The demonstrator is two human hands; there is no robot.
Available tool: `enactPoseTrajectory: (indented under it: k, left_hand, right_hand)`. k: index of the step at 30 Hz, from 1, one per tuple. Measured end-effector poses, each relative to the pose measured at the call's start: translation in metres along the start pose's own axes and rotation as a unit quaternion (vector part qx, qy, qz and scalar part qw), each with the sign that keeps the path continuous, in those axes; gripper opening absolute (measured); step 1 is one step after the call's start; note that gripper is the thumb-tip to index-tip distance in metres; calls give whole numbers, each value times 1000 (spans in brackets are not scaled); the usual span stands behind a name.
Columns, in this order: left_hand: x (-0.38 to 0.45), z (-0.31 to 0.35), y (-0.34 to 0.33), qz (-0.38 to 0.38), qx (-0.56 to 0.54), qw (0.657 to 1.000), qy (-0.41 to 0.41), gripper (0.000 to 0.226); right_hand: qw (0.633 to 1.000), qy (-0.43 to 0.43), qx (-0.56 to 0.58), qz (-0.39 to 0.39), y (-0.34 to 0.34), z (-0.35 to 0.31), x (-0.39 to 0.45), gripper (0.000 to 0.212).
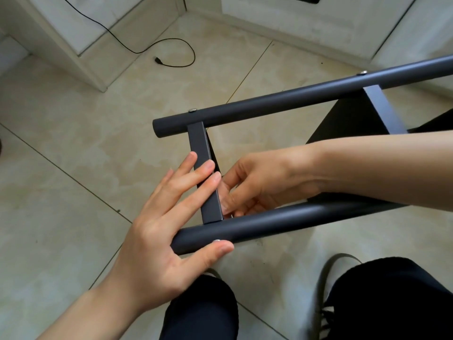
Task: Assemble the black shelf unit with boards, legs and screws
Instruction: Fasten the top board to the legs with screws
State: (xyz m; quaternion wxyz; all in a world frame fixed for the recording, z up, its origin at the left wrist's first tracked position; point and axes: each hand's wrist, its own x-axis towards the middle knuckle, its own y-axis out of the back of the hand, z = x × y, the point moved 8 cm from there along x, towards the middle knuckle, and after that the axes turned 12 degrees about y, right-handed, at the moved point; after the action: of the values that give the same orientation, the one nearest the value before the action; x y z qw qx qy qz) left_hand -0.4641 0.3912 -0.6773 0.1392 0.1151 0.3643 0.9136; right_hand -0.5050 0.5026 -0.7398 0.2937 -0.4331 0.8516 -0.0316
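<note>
left hand [169, 217] lies flat, fingers straight on the black flat metal crossbar [204, 173], thumb under the near black round leg tube [269, 224]. right hand [257, 185] curls behind the crossbar; whether it holds anything is hidden.

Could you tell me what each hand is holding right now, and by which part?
The left hand steadies the shelf frame: fingers lie on the end crossbar, thumb presses the near leg. The right hand reaches behind that crossbar; its hold cannot be told.

Person is wearing black trousers [382, 300], a grey shoe [324, 285] with dark laces, both forearms bare with no sleeves showing, short unpainted nails.
</note>
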Motion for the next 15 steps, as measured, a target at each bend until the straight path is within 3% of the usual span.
enactPoseTrajectory:
  k: [15]
  left_hand:
    - [0, 2, -1, 7, -11, 1000, -3, 64]
  right_hand:
    - [999, -21, -28, -23, 2, 2, -1, 10]
